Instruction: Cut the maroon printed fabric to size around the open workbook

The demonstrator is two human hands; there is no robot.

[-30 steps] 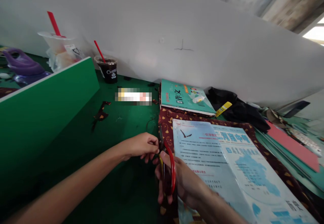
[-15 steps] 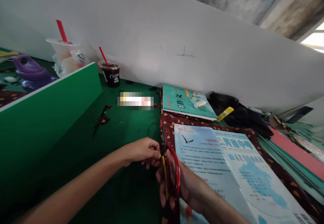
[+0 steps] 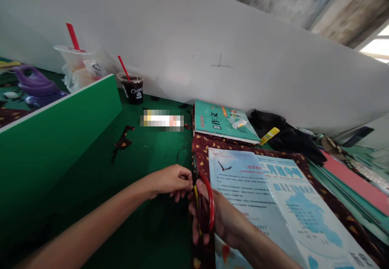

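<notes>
My right hand (image 3: 220, 214) grips a pair of scissors (image 3: 210, 202) with red and yellow handles. The dark blades point away from me, along the left edge of a dark red cloth (image 3: 208, 141) with a yellow-gold pattern. My left hand (image 3: 173, 180) is closed in a pinch at this edge, just left of the scissors. Its fingertips hide whatever lies between them. Over the cloth lie printed blue-and-white papers (image 3: 240, 188), partly under my right forearm. A teal book (image 3: 223, 121) rests at the cloth's far end.
Dark scraps (image 3: 123, 141) lie on the green tabletop (image 3: 158, 151). A coffee cup (image 3: 133, 88) with a red straw stands behind a green divider (image 3: 60, 127). A glue stick (image 3: 270, 136) and black bag (image 3: 285, 137) lie beside the book. Folders (image 3: 355, 182) are stacked on the right.
The scissor handles have drawn closer together in my right hand. My left hand stays at the cloth's edge. The view has shifted very slightly.
</notes>
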